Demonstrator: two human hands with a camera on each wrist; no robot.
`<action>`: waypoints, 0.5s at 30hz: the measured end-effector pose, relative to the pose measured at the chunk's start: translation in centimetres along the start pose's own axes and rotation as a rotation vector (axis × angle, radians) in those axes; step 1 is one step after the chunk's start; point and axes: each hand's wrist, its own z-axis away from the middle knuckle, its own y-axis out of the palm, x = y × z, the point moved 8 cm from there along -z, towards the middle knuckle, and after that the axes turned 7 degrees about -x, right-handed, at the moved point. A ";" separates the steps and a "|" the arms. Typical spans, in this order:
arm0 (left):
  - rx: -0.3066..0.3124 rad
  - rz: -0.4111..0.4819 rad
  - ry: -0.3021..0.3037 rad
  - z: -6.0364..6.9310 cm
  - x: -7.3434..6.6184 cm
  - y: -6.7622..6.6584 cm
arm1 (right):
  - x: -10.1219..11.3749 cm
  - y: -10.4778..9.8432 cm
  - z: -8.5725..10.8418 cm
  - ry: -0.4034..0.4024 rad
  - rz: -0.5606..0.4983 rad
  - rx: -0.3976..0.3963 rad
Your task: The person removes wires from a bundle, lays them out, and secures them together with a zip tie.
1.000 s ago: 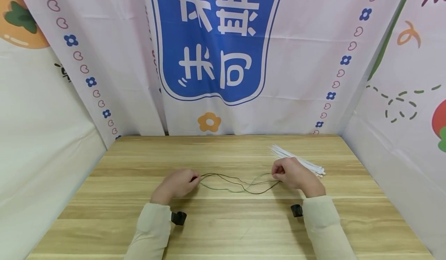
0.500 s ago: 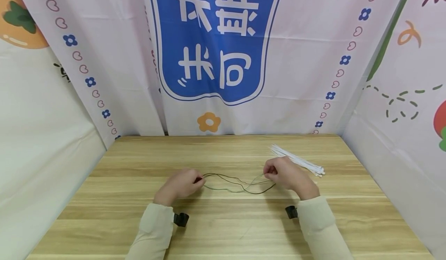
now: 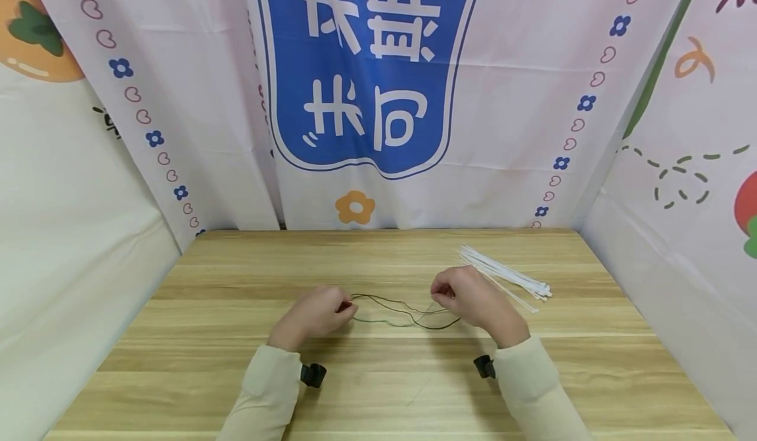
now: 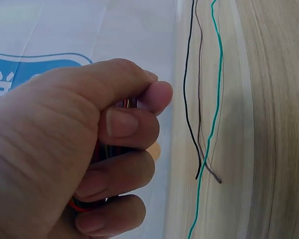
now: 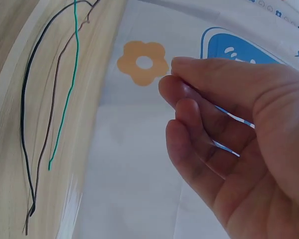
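Note:
My left hand (image 3: 316, 313) holds a bunch of thin coloured wires (image 4: 127, 103) in its curled fingers; red and dark strands show between them in the left wrist view. Its thumb and index finger meet at the tips. Several loose wires lie on the table between the hands: a black wire (image 5: 23, 109), a brown wire (image 5: 54, 94) and a green wire (image 5: 70, 94). My right hand (image 3: 470, 296) hovers above their right ends. Its fingers bend loosely, thumb beside index, and nothing shows between them. The green wire's end lies free, apart from these fingers.
White zip ties (image 3: 511, 275) lie in a bundle behind my right hand, with a single tie (image 3: 523, 303) beside it. The wooden table (image 3: 378, 388) ends at a printed cloth (image 3: 503, 185). A black wrist mount (image 3: 313, 375) sits by the left cuff.
My right hand has moved left over the wires, uncovering a zip tie beside the bundle. The left hand has shifted slightly right. The loose wires have stayed in place.

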 end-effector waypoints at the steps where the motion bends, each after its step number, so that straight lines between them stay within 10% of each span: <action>1: -0.004 0.000 0.005 0.0 -0.1 0.0 | 0.3 0.0 0.0 -0.005 0.004 -0.006; 15: -0.039 -0.020 0.035 -0.2 -1.2 0.2 | 3.7 0.6 -0.2 -0.157 0.017 -0.093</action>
